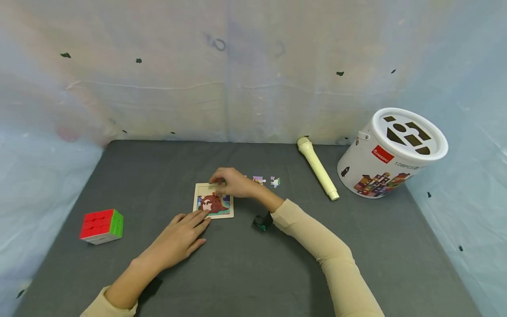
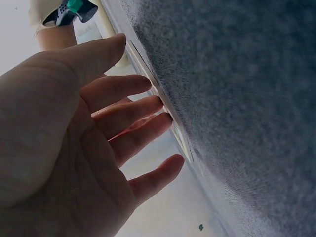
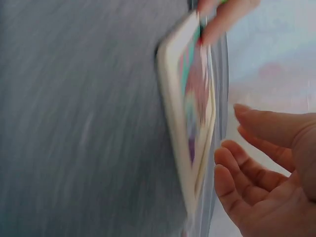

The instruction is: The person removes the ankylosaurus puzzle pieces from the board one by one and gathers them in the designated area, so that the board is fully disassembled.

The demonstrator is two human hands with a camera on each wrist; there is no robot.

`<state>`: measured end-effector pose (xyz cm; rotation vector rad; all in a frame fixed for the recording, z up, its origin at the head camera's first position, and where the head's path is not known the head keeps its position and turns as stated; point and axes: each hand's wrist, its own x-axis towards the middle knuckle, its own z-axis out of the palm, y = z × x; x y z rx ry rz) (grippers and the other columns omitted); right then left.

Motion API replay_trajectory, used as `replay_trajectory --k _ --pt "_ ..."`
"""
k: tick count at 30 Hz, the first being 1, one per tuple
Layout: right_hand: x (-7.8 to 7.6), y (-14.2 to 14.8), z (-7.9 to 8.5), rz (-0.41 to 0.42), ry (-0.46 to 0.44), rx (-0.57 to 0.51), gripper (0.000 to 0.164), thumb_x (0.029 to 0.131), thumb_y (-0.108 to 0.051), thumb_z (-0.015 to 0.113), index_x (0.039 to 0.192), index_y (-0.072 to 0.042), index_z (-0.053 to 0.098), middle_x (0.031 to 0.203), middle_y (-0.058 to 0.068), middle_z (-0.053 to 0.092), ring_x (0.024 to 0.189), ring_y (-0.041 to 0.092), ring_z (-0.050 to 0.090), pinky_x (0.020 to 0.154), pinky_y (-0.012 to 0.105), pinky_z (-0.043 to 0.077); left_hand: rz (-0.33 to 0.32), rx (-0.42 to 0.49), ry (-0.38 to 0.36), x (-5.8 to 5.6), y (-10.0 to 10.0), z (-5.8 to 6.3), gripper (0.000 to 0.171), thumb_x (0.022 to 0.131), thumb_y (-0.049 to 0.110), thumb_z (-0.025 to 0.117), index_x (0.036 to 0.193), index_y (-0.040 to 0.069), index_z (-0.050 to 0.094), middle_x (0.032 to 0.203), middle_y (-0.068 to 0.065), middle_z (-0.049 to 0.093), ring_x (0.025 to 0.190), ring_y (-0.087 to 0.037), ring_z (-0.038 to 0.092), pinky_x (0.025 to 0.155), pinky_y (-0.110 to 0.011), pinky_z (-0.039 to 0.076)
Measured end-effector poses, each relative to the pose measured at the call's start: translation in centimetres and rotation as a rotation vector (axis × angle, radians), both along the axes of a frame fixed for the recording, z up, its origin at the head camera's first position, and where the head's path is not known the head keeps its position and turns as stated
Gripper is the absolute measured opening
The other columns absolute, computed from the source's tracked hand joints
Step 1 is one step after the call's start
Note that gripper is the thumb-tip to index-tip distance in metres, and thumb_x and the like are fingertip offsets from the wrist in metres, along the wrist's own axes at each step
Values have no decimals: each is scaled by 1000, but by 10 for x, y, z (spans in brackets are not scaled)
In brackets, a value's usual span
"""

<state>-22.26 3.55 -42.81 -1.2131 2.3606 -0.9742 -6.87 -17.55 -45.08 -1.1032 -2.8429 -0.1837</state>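
Puzzle (image 1: pixel 214 205) on cloth (image 1: pixel 237 277), with two hands

Dark grey cloth beneath puzzle; pale, creased, dark-flecked sheeting (image 1: pixel 253 57) beyond. Left of puzzle: cube (image 1: pixel 100 226). Right of puzzle: loose pieces (image 1: pixel 259 180), then microphone (image 1: pixel 317 168), then bucket (image 1: pixel 380 163). At puzzle's near edge: left hand (image 1: pixel 183 236), fingers nearly straight, slightly spread, tips touching, gripping nothing. Above puzzle's far side: right hand (image 1: pixel 233 183), fingers loosely bent, thumb apart, nothing visibly held. Hidden: puzzle's far right corner, behind right hand. Cut off below: both sleeves (image 1: pixel 334 253). Blurred in right wrist view: puzzle's picture.
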Motion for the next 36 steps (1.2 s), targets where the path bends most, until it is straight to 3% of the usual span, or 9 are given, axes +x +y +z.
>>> replay_trajectory --k 6,14,36 --pt "9 -22 -6 1 -34 68 30 89 -8 77 116 1 69 109 12 60 95 21 59 80 20 48 -11 7 9 -1 3 0 53 91 33 74 133 2 64 143 -17 55 132 -32 51 93 -52 46" --pt "13 -26 -7 -10 -23 156 28 87 -13 80 110 -1 70 103 9 57 87 18 55 73 18 44 -9 8 8 -1 3 0 54 90 34 75 133 3 65 141 -18 56 130 -32 53 92 -52 47" --pt "15 -33 -11 0 -21 158 24 88 -12 79 107 -3 66 102 6 58 89 14 54 77 17 45 -2 22 7 0 -2 0 55 89 34 76 135 5 63 143 -18 55 131 -34 51 91 -52 48"
